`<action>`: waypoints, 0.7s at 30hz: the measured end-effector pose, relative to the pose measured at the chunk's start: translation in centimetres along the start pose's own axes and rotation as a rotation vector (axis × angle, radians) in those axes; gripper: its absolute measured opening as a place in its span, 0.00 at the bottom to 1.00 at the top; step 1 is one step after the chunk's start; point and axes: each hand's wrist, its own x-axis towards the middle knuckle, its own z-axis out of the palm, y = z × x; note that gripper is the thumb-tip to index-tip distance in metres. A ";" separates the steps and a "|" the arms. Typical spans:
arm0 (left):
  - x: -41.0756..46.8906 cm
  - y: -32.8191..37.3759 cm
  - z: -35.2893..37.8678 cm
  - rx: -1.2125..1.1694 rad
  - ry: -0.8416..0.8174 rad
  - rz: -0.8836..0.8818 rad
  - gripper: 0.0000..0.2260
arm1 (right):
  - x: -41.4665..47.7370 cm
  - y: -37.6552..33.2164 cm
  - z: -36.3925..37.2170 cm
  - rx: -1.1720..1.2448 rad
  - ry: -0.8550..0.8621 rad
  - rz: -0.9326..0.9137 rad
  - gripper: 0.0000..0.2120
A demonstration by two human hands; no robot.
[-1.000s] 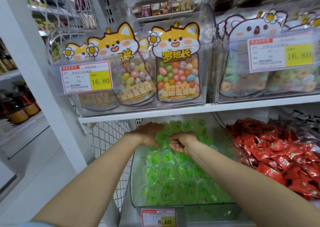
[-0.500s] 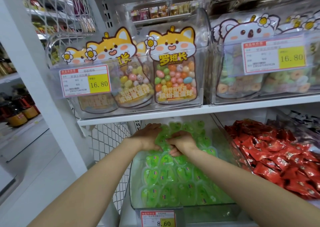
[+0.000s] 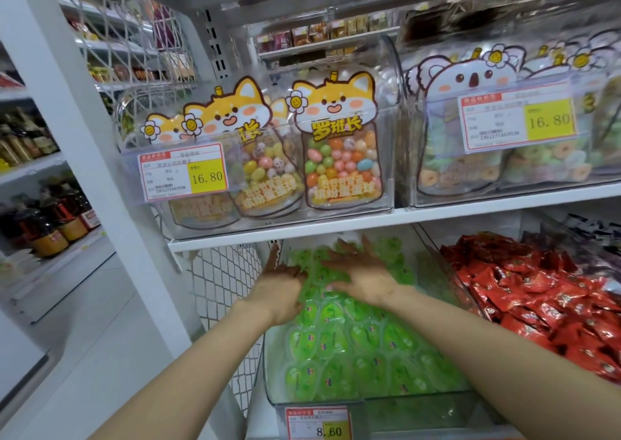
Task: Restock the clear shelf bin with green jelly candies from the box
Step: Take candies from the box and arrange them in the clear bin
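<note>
The clear shelf bin (image 3: 336,401) on the lower shelf holds several green jelly candies (image 3: 339,342) in a heap. My left hand (image 3: 280,286) lies at the bin's left side, fingers stretched over the candies. My right hand (image 3: 361,271) is spread flat on the heap near the back, fingers straight and splayed. Neither hand grips a candy. The box is out of view.
A price tag reading 8.60 (image 3: 317,424) hangs on the bin's front. Red wrapped candies (image 3: 537,302) fill the neighbouring bin on the right. The white shelf board (image 3: 437,214) just above carries clear bins of colourful candy jars (image 3: 341,167). A white wire panel (image 3: 221,281) stands left.
Both hands were bunched together gripping candies at the heap's back; now they have parted and opened, fingers spread flat over the candies. The view has shifted slightly.
</note>
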 end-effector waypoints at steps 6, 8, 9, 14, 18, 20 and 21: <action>0.3 0.4 -0.2 0.004 -0.052 -0.013 0.28 | 0.2 0.0 0.4 0.072 0.019 0.020 0.27; 0.4 0.5 -0.1 0.002 -0.042 -0.020 0.28 | 0.2 0.0 0.4 0.082 0.018 0.028 0.27; 0.3 0.5 0.0 0.001 -0.036 -0.023 0.29 | 0.2 0.0 0.3 0.087 0.015 0.033 0.28; 0.1 0.4 0.1 -0.008 -0.017 -0.053 0.28 | 0.0 -0.3 -0.3 0.120 0.012 0.050 0.29; -1.2 0.7 -1.1 -0.126 0.054 -0.042 0.25 | -2.0 -0.9 -1.8 0.164 0.093 0.009 0.29; -2.9 1.3 -1.9 -0.240 0.098 -0.026 0.25 | -4.2 -1.3 -3.0 0.202 0.128 -0.036 0.28; -4.0 1.7 -2.3 -0.296 0.122 -0.017 0.25 | -5.5 -1.4 -3.6 0.204 0.136 -0.074 0.27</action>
